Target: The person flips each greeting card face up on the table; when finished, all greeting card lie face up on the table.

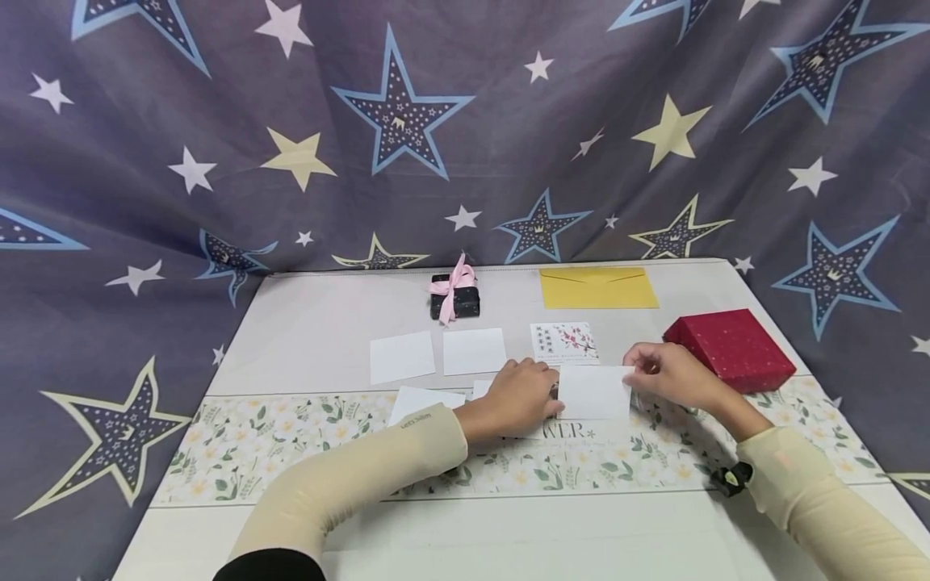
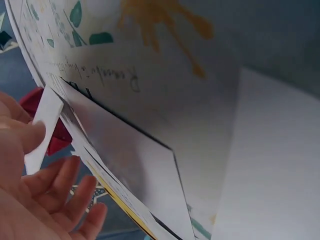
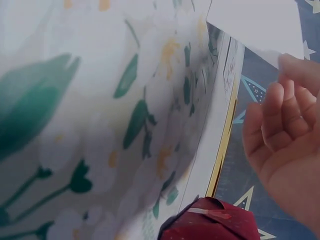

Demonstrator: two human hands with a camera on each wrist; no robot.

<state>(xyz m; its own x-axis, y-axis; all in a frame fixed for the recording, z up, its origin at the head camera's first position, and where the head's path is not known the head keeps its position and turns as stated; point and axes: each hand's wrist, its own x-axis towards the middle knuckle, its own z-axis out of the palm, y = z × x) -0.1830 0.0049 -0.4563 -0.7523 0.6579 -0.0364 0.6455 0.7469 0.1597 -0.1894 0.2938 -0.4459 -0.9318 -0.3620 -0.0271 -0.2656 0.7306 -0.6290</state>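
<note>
A blank white card (image 1: 596, 394) is held up between both hands, just in front of a card printed with red blossoms and dark characters (image 1: 565, 343). At its left edge, my left hand (image 1: 519, 397) pinches it with thumb and index finger; the other fingers extend loosely in the left wrist view. My right hand (image 1: 672, 375) pinches its upper right edge between thumb and fingertip, as the right wrist view also shows. Beside and partly behind the left hand lie two white cards (image 1: 429, 399), one mostly hidden.
Two more white cards (image 1: 402, 357) lie farther back on the left. Behind them sits a small black box (image 1: 465, 303) tied with pink ribbon. A yellow envelope (image 1: 599, 290) lies at the table's back edge. Close to the right hand is a red box (image 1: 734, 351). A floral runner (image 1: 291, 452) crosses the table.
</note>
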